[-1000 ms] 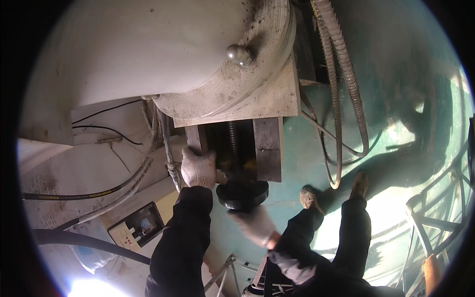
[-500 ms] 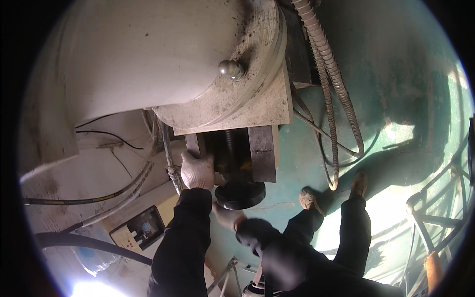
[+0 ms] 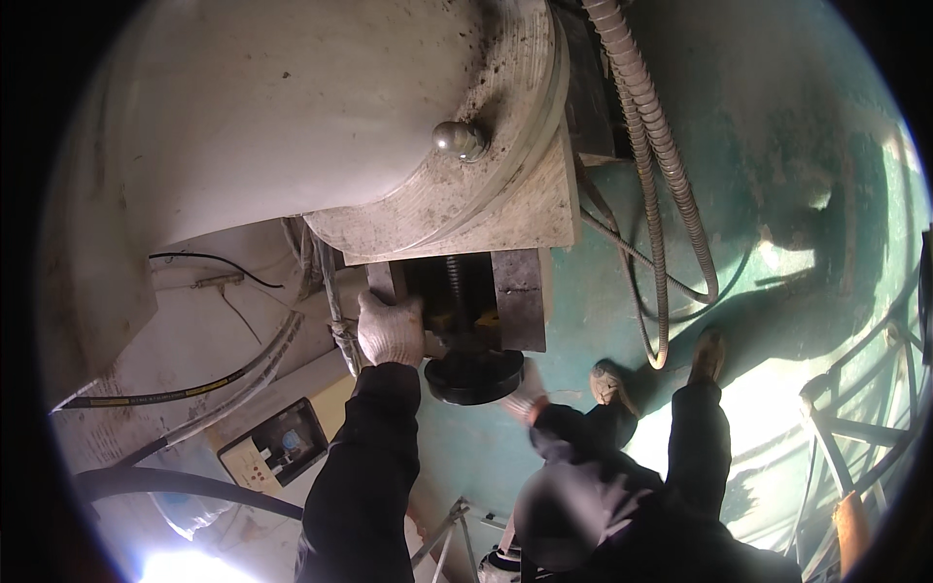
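Note:
My left hand (image 3: 391, 330), in a pale knitted glove, grips the end of a grey metal rail (image 3: 380, 280) under the machine; its fingertips are partly hidden. Just right of it, a black round handwheel (image 3: 474, 381) sits on the lower end of a threaded screw (image 3: 453, 277). The screw runs up through a dark gap between that rail and a second metal rail (image 3: 520, 301). My gloved right hand (image 3: 526, 389) is at the handwheel's right rim, with its fingers closed round the edge and partly hidden behind it.
A large off-white machine body (image 3: 292, 117) with a domed metal knob (image 3: 457, 141) fills the upper left. Ribbed metal hoses (image 3: 653, 117) hang at the right. Black hoses (image 3: 175, 394) and a control panel (image 3: 274, 447) lie left. My shoes (image 3: 614, 384) stand on the green floor (image 3: 777, 194).
My right hand has moved from the near left side of the handwheel round to its right rim. My left hand stays on the rail.

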The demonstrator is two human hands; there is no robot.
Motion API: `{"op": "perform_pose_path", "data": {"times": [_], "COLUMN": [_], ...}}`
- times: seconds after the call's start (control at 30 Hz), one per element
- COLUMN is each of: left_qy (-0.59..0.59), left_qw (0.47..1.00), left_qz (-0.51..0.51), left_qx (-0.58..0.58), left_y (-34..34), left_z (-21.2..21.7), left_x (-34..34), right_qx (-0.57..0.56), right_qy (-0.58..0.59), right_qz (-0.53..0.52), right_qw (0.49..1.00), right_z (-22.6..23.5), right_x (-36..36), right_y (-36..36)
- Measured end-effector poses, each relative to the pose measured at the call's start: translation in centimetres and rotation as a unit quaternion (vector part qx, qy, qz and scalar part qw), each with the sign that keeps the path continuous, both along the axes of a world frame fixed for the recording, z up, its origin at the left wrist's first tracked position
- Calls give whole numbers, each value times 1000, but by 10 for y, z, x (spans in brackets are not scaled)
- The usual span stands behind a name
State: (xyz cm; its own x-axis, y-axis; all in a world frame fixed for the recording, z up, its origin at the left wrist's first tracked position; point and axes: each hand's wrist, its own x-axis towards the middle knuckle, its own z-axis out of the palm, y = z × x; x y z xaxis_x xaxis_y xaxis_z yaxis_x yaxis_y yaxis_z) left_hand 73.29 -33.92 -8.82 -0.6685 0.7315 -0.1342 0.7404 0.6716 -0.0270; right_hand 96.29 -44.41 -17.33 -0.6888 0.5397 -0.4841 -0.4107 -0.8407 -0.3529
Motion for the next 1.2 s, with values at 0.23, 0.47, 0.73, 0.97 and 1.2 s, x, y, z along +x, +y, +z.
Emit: {"op": "perform_pose_path", "data": {"times": [0.23,0.47,0.73,0.97,1.2], "left_qy": [-28,-8,7,-28,-42], "left_qw": [997,996,999,997,975], "left_qz": [65,72,42,63,-95], "left_qx": [38,46,28,24,-199], "left_y": [18,18,16,23,9], "left_z": [20,16,13,18,58], "left_x": [29,26,19,17,26], "right_qx": [174,272,252,826,649], "right_qy": [-167,-178,-204,-342,-328], "right_qz": [241,122,91,217,150], "right_qw": [940,938,942,393,669], "right_z": [12,73,38,12,72], "right_x": [33,6,-54,26,182], "right_y": [12,25,0,-32,-25]}}
